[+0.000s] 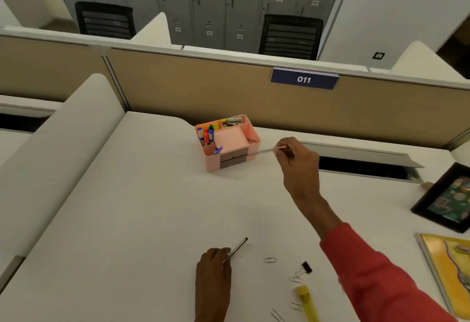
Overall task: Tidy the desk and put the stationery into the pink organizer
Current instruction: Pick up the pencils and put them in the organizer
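Pink organizer [211, 162] sits far, just left of my right hand [297, 161], the nearer one, which pinches a thin pen [262, 152] lying left-right, tip over its right wall; my left hand [213, 268], near me, grips a dark-tipped pen [236, 249]

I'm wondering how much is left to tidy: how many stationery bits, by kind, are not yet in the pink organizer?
Pens, held: 2
Paper clips: 4
Binder clips: 1
Yellow tubes: 1
Total: 8
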{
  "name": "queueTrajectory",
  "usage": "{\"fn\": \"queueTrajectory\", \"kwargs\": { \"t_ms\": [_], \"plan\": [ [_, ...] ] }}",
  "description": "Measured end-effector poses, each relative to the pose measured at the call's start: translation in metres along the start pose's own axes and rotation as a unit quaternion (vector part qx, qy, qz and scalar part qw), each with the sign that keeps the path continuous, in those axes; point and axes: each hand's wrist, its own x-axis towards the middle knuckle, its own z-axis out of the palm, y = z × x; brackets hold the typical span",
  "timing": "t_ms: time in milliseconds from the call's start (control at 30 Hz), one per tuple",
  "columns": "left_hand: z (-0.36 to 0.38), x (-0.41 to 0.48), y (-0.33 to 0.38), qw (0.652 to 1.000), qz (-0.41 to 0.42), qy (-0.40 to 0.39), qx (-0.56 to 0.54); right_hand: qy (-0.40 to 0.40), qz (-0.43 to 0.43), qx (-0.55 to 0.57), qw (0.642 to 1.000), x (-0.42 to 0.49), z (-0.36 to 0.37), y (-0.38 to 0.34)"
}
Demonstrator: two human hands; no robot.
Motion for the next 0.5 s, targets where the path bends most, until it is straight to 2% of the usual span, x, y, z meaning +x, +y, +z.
{"fn": "queueTrajectory", "kwargs": {
  "t_ms": [133, 200, 300, 500],
  "plan": [
    [0.007, 0.016, 0.007, 0.995, -0.029, 0.027, -0.096, 0.036, -0.042, -0.055, 0.997, 0.057, 0.028, 0.015],
    [0.007, 0.026, 0.019, 0.986, -0.05, 0.032, -0.156, 0.018, -0.053, -0.094, 0.994, 0.074, 0.05, 0.028],
    [0.004, 0.038, 0.039, 0.969, -0.079, 0.028, -0.234, -0.032, -0.019, -0.131, 0.991, 0.086, 0.079, 0.045],
    [0.009, 0.053, 0.046, 0.964, -0.116, 0.019, -0.239, -0.102, 0.02, -0.2, 0.974, 0.083, 0.111, 0.071]
  ]
}}
